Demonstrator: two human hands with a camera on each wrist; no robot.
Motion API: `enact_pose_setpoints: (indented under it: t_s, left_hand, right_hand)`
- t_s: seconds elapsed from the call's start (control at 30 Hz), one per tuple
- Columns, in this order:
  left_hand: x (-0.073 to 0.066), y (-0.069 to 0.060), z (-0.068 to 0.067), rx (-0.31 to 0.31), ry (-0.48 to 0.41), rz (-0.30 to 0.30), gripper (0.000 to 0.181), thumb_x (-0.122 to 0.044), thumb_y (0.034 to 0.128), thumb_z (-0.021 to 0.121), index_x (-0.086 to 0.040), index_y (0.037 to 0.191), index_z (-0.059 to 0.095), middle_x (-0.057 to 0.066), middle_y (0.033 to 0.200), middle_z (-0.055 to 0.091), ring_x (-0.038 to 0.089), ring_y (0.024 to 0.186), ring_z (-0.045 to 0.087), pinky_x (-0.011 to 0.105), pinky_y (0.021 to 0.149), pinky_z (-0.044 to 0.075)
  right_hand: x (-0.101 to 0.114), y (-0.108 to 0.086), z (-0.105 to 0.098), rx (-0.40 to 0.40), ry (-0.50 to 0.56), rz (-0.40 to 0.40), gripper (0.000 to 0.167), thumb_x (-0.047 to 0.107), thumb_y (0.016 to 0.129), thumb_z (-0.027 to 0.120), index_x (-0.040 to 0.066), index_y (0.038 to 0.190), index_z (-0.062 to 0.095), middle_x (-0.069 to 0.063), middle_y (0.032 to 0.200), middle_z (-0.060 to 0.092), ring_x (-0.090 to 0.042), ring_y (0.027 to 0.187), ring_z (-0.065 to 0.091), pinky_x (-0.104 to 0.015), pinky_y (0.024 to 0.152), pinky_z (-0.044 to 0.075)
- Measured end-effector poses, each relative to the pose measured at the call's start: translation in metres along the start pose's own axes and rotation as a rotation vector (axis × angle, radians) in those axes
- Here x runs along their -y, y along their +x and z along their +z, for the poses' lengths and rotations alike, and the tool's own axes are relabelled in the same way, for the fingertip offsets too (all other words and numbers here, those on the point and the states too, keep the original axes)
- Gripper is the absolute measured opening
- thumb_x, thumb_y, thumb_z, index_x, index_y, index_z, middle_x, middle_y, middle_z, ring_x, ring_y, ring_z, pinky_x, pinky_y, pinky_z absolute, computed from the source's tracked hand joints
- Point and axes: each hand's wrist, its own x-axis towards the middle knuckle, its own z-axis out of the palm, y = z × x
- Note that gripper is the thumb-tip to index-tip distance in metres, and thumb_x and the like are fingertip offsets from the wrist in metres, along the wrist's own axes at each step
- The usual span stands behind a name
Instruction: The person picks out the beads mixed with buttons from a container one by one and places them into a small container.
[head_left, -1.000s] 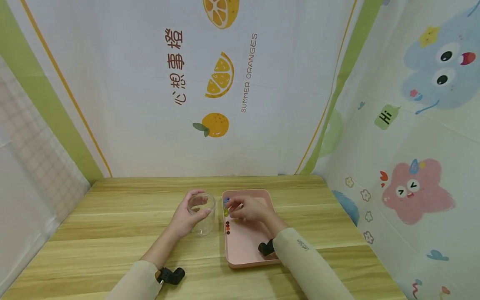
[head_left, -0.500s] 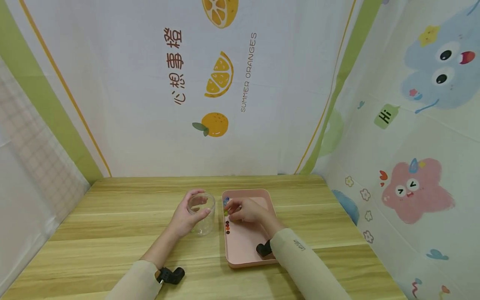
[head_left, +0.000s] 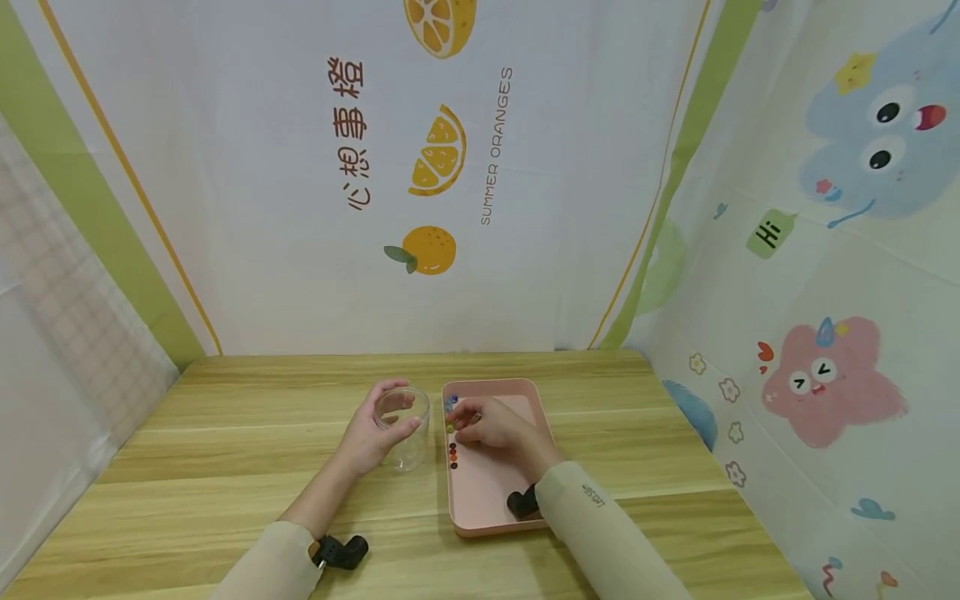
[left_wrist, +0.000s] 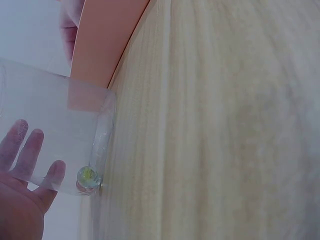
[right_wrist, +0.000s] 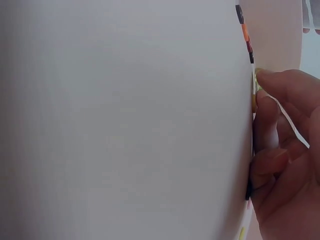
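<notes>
My left hand [head_left: 372, 429] holds a clear plastic jar [head_left: 408, 450] upright on the table, thumb and fingers curled round it near the rim. Through its wall in the left wrist view, a glass marble with a yellow-green core [left_wrist: 88, 175] shows at the bottom. My right hand [head_left: 495, 423] reaches down into the pink tray [head_left: 491, 500] at its left side. In the right wrist view, its thumb and fingertip pinch a small yellow-green marble [right_wrist: 258, 75], partly hidden by the fingers. Blue marbles [head_left: 452, 402] lie beyond the fingertips, and dark and orange ones [head_left: 453, 455] lie nearer me.
The tray stands just right of the jar on the wooden table [head_left: 225, 467], its raised rim between them. A printed cloth [head_left: 277, 275] hangs behind the table, and another [head_left: 720, 300] hangs along the right side.
My right hand has shifted slightly left and its fingertips have closed in on the yellow-green marble. The left hand and the jar have stayed in place.
</notes>
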Motion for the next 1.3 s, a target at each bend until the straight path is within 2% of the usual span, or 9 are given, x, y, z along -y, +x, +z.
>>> enact_pose_setpoints:
  t_s: [0.4, 0.57, 0.73, 0.83, 1.0, 1.17, 1.3]
  left_hand:
    - [-0.0037, -0.0019, -0.0006, 0.004, -0.004, 0.003, 0.061, -0.011, 0.1011, 0.075, -0.006, 0.155, 0.046, 0.033, 0.148, 0.061, 0.044, 0.141, 0.058, 0.064, 0.116, 0.044]
    - [-0.0029, -0.0016, -0.0004, 0.002, -0.003, 0.005, 0.061, -0.011, 0.1007, 0.075, -0.008, 0.155, 0.046, 0.033, 0.148, 0.061, 0.043, 0.141, 0.058, 0.062, 0.116, 0.044]
    - [-0.0018, -0.0013, -0.0007, -0.004, 0.004, 0.001, 0.062, -0.010, 0.1002, 0.076, -0.009, 0.155, 0.046, 0.032, 0.147, 0.062, 0.035, 0.138, 0.060, 0.058, 0.115, 0.046]
    - [-0.0016, -0.0015, -0.0009, -0.006, 0.011, 0.004, 0.062, -0.011, 0.1003, 0.076, -0.009, 0.154, 0.046, 0.031, 0.147, 0.063, 0.034, 0.138, 0.061, 0.059, 0.115, 0.047]
    - [-0.0020, -0.0021, -0.0012, -0.003, 0.007, 0.016, 0.061, -0.010, 0.1008, 0.076, -0.008, 0.154, 0.047, 0.028, 0.146, 0.064, 0.040, 0.139, 0.060, 0.063, 0.115, 0.046]
    - [-0.0016, -0.0020, -0.0010, 0.001, -0.003, 0.025, 0.063, -0.009, 0.1006, 0.075, -0.004, 0.156, 0.045, 0.031, 0.146, 0.063, 0.045, 0.140, 0.058, 0.066, 0.115, 0.045]
    - [-0.0005, -0.0012, -0.0011, 0.000, 0.001, 0.019, 0.064, -0.009, 0.1005, 0.076, -0.004, 0.156, 0.045, 0.031, 0.146, 0.063, 0.045, 0.140, 0.058, 0.065, 0.115, 0.045]
  right_hand:
    - [-0.0064, 0.0032, 0.0035, -0.028, -0.027, 0.012, 0.021, 0.005, 0.096, 0.079, 0.009, 0.117, 0.078, 0.001, 0.101, 0.071, -0.010, 0.089, 0.061, -0.021, 0.075, 0.052]
    - [-0.0075, 0.0039, 0.0041, -0.039, -0.010, 0.018, 0.020, 0.006, 0.097, 0.080, 0.009, 0.116, 0.078, 0.001, 0.100, 0.071, -0.010, 0.089, 0.061, -0.021, 0.075, 0.052]
    - [-0.0056, 0.0037, 0.0055, -0.045, 0.025, 0.038, 0.019, 0.006, 0.096, 0.081, 0.008, 0.115, 0.078, 0.001, 0.098, 0.071, -0.010, 0.087, 0.061, -0.021, 0.073, 0.052]
    - [-0.0049, 0.0035, 0.0065, -0.050, 0.019, 0.039, 0.017, 0.006, 0.097, 0.081, 0.008, 0.114, 0.079, 0.002, 0.097, 0.071, -0.009, 0.086, 0.061, -0.021, 0.073, 0.051]
    - [-0.0039, 0.0025, 0.0071, -0.053, 0.015, 0.032, 0.015, 0.006, 0.097, 0.081, 0.007, 0.112, 0.078, 0.003, 0.093, 0.070, -0.009, 0.083, 0.060, -0.020, 0.072, 0.050]
    - [-0.0040, 0.0017, 0.0072, -0.062, 0.008, 0.020, 0.013, 0.006, 0.096, 0.081, 0.007, 0.109, 0.079, 0.005, 0.092, 0.070, -0.008, 0.082, 0.059, -0.020, 0.071, 0.050]
    - [-0.0049, 0.0022, 0.0072, -0.066, -0.003, 0.014, 0.011, 0.008, 0.095, 0.082, 0.008, 0.106, 0.079, 0.006, 0.091, 0.070, -0.008, 0.081, 0.060, -0.020, 0.071, 0.050]
